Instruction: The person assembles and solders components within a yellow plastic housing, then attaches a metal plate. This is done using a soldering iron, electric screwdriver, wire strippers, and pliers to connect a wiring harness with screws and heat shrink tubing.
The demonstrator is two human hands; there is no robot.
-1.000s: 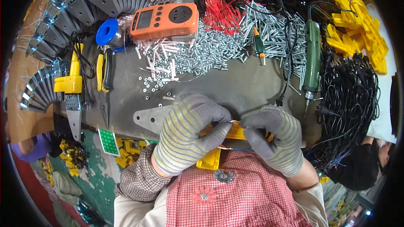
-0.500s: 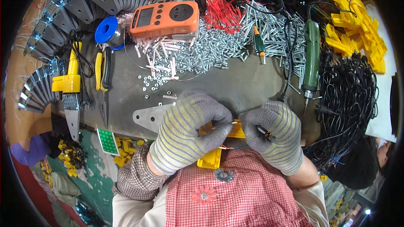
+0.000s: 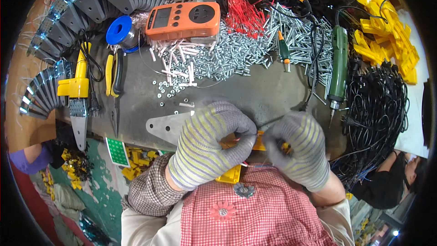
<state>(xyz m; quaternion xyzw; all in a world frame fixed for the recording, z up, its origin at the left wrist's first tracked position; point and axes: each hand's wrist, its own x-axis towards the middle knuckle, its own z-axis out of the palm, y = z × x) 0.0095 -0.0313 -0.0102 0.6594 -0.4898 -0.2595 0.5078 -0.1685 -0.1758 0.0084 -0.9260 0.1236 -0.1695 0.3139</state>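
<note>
My left hand [image 3: 214, 146], in a grey and yellow striped knit glove, is closed in a pinch, thumb against forefinger; what lies between the tips is too small to make out. My right hand [image 3: 298, 150], gloved alike and slightly blurred, has its fingers curled together; its contents are hidden. Between and under both hands shows a yellow plastic housing [image 3: 260, 142]. Below my left hand juts a yellow plastic piece [image 3: 231, 174]; whether they are one part I cannot tell. A thin wire end [image 3: 245, 164] pokes out beside it. A grey metal plate with holes [image 3: 169, 126] lies left of my left hand.
Pliers [image 3: 114, 77], a yellow-handled tool [image 3: 78, 86] and a solder spool [image 3: 122, 34] lie left. Behind are an orange meter [image 3: 183, 20], loose screws [image 3: 232, 54] and a small screwdriver [image 3: 283, 50]. Right: a green electric screwdriver [image 3: 339, 64], black cables [image 3: 378, 109], yellow parts [image 3: 387, 27].
My right hand has shifted slightly down, and its fingers have curled closer together. The left hand keeps its pinch; the white tip formerly seen at its fingers no longer shows.
</note>
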